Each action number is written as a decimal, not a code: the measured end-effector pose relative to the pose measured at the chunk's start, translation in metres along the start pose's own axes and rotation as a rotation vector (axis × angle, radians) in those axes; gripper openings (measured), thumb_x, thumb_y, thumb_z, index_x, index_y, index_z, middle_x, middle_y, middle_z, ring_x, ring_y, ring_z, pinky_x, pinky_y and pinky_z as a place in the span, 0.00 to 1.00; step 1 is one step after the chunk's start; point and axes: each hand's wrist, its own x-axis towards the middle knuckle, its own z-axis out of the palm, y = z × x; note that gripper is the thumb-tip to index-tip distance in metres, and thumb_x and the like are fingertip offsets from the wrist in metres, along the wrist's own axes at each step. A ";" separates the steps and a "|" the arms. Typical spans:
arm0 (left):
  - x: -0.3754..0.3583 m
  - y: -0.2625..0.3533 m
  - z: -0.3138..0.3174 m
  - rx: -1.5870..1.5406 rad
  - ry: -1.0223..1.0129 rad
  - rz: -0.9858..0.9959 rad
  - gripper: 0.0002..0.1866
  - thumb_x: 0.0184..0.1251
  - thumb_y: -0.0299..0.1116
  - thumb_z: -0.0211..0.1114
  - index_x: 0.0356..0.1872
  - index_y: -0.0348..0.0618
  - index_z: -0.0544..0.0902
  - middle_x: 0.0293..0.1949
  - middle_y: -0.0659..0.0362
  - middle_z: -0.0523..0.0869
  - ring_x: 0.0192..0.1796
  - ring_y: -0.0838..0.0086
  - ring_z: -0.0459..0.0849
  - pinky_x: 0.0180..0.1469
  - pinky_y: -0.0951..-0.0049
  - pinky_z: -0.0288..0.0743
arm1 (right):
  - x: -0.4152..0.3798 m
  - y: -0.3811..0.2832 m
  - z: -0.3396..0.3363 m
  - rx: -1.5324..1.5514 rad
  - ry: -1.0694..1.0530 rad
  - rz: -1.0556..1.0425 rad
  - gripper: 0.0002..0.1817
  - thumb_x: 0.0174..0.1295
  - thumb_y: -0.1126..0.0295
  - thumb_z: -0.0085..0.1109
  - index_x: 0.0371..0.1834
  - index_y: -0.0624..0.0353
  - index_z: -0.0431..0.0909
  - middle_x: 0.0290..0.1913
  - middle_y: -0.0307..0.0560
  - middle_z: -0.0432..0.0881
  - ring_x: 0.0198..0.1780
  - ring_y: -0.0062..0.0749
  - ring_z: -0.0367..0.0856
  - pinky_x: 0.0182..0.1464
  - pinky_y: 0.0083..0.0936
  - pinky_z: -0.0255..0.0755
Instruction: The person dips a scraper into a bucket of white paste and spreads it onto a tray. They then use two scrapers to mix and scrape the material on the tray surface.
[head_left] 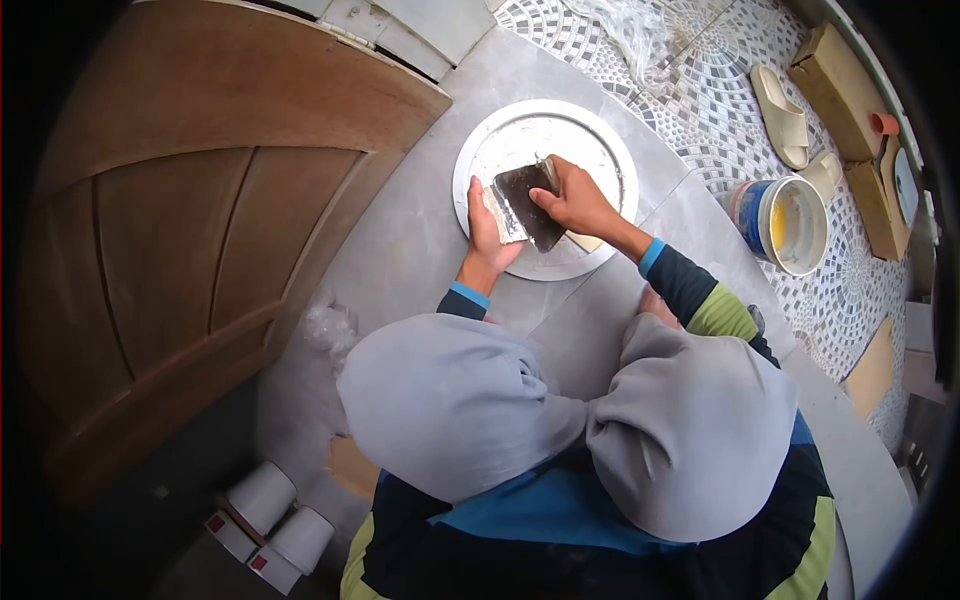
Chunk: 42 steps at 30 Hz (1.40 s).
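Observation:
My right hand [583, 203] is closed round the upper edge of a dark, flat scraper blade [528, 190], with the thumb laid across its face. The blade slants over a flat, shiny piece smeared with white [508, 217], which my left hand [486, 230] grips along its left side, fingers pointing up. Both hands are over a round white tray [467, 140] on the floor between my knees and the doorway tiles. A white substance lies on the tray's bottom, and a pale yellow piece [585, 241] shows at its lower right, partly behind my right wrist.
A brown wooden door [200, 240] stands at the left. To the right are a paint bucket [798, 225], beige slippers [780, 115] and cardboard boxes [840, 95] on patterned tiles. Clear plastic [635, 35] lies beyond the tray, and white containers [262, 497] stand at lower left.

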 end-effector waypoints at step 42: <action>0.008 0.018 0.009 0.031 0.124 0.160 0.39 0.68 0.64 0.35 0.61 0.37 0.69 0.57 0.51 0.76 0.60 0.58 0.73 0.64 0.58 0.63 | -0.009 0.006 0.008 0.101 -0.015 -0.265 0.14 0.56 0.68 0.62 0.40 0.64 0.71 0.26 0.52 0.77 0.28 0.31 0.75 0.33 0.28 0.69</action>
